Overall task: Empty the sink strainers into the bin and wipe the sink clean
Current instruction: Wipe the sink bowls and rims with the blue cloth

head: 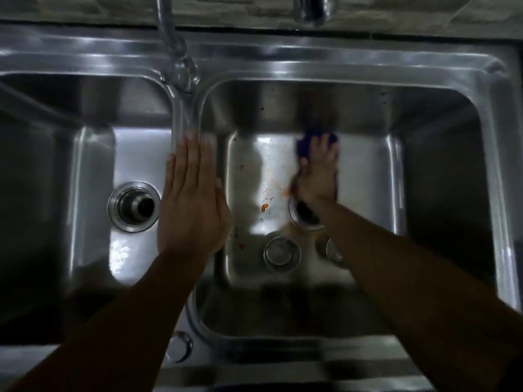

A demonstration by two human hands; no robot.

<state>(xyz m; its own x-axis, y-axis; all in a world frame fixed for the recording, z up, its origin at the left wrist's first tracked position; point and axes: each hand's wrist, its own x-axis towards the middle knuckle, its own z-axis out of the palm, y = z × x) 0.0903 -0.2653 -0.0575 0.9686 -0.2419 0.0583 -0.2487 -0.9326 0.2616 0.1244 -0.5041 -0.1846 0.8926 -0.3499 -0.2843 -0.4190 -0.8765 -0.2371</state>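
Only the head view here, so taking everything off the divider between the two basins of the sink. Looks like the wiping step is going on. The left hand is lying flat and wide on the divider itself, fingers straight, holding nothing, probably just bracing. The right hand is working in the basin right of the divider, pressing a blue cloth or sponge onto the floor of it toward the back wall. The fingers are looking spread on top rather than curled round it, though that hand is blurry. Orange smears are sitting between the divider and that hand, so I'm guessing the next move is dragging the cloth back toward the divider over those spots. That needs firm flat pressure and steering round the open drain under the wrist. Counting: two basins, two hands, one cloth, two drains (the other drain is left of the divider with something dark in it, can't tell what). Two loose strainers are resting in the right basin toward the front: one strainer in full view, the second strainer half hidden by the forearm.
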